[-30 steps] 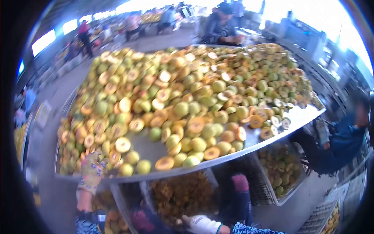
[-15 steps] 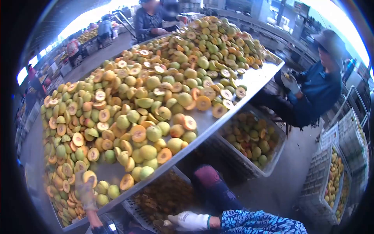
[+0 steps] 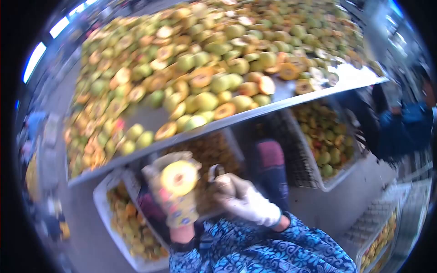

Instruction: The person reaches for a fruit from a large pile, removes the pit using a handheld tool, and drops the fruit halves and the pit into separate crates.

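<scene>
My left hand (image 3: 181,207), in a pale patterned glove, is closed around a peach half (image 3: 179,177). Its orange-yellow cut face is turned up toward me, with a brown pit or pit hollow at the middle; blur hides which. Just to the right, my white-gloved right hand (image 3: 248,200) grips a small pitting tool (image 3: 216,172) with a curved metal loop at its end. The loop is close to the fruit but apart from it. Under both hands stands a crate (image 3: 234,145) of brownish pieces, too blurred to name.
A metal-edged table (image 3: 268,108) heaped with halved yellow-green peaches runs across in front. Crates of fruit stand at the lower left (image 3: 101,200) and under the table's right side (image 3: 323,185). Stacked crates (image 3: 396,209) and a seated person (image 3: 407,132) are at the right.
My left hand has come back from the table with a peach half. My right hand has risen, and the tool now shows in it. The view has tilted down and turned.
</scene>
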A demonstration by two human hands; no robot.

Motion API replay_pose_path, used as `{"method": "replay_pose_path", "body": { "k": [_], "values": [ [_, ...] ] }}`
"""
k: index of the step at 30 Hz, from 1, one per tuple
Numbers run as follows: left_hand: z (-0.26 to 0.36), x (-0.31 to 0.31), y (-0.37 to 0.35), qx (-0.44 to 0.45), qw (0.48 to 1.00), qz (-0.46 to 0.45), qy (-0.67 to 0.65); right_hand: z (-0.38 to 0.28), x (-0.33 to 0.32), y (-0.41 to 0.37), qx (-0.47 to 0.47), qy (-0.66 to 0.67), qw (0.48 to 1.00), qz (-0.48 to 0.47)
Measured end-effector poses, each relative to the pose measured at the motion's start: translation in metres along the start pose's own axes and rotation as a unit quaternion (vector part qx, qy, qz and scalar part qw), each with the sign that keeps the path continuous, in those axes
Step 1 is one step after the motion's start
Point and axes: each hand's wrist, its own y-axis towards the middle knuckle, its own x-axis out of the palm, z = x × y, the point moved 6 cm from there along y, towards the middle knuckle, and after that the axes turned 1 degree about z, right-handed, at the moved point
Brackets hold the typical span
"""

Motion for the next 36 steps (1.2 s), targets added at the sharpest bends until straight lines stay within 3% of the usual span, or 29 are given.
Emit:
{"method": "replay_pose_path", "body": {
  "k": [1,2,5,7,9,11,12,16,19,24,29,30,31,33,35,36],
  "values": [
    [-0.001,-0.002,-0.003,0.000,1.000,-0.009,0.011,0.002,0.000,-0.002,0.027,-0.076,0.997,0.000],
    [-0.001,-0.002,-0.007,0.000,1.000,-0.002,0.023,0.000,0.003,-0.004,-0.016,-0.059,0.998,-0.022],
    [-0.009,-0.010,-0.020,-0.035,0.997,0.039,0.050,-0.015,0.015,-0.006,-0.008,-0.041,0.996,-0.075],
    [-0.021,-0.019,-0.028,-0.080,0.996,0.046,0.000,-0.016,0.021,-0.002,-0.021,-0.043,0.995,-0.084],
    [-0.005,-0.012,-0.032,-0.040,0.997,0.029,0.055,-0.014,0.026,0.002,-0.032,-0.047,0.994,-0.088],
    [0.005,-0.009,-0.033,-0.002,0.994,0.010,0.110,-0.017,0.033,0.004,-0.101,-0.054,0.986,-0.118],
    [0.004,-0.010,-0.034,0.013,0.992,-0.005,0.128,-0.011,0.035,0.005,-0.018,-0.023,0.992,-0.121],
    [0.008,-0.013,-0.039,0.043,0.984,-0.017,0.175,-0.007,0.040,0.005,-0.054,-0.027,0.990,-0.131],
    [0.012,-0.007,-0.034,0.036,0.992,-0.037,0.113,-0.009,0.042,0.011,-0.025,-0.025,0.988,-0.152],
    [0.012,-0.012,-0.033,-0.017,0.997,0.033,0.069,-0.013,0.040,0.025,-0.091,-0.034,0.969,-0.225],
    [0.015,-0.013,-0.022,-0.023,0.984,0.054,0.169,-0.001,0.052,0.033,-0.104,0.044,0.942,-0.315],
    [0.024,-0.008,-0.021,0.038,0.968,0.021,0.249,-0.005,0.054,0.031,-0.123,0.108,0.946,-0.279],
    [0.031,-0.002,-0.019,0.100,0.942,-0.020,0.321,0.002,0.057,0.031,-0.078,0.100,0.949,-0.289],
    [0.013,-0.019,-0.022,0.098,0.933,0.008,0.346,0.002,0.050,0.032,-0.109,0.088,0.957,-0.253],
    [0.002,-0.027,-0.005,0.001,0.953,-0.100,0.286,0.009,0.046,0.041,-0.081,0.045,0.964,-0.250],
    [0.010,0.001,-0.004,0.007,0.950,-0.052,0.307,0.006,0.041,0.046,-0.106,0.053,0.965,-0.232]
  ]
}}
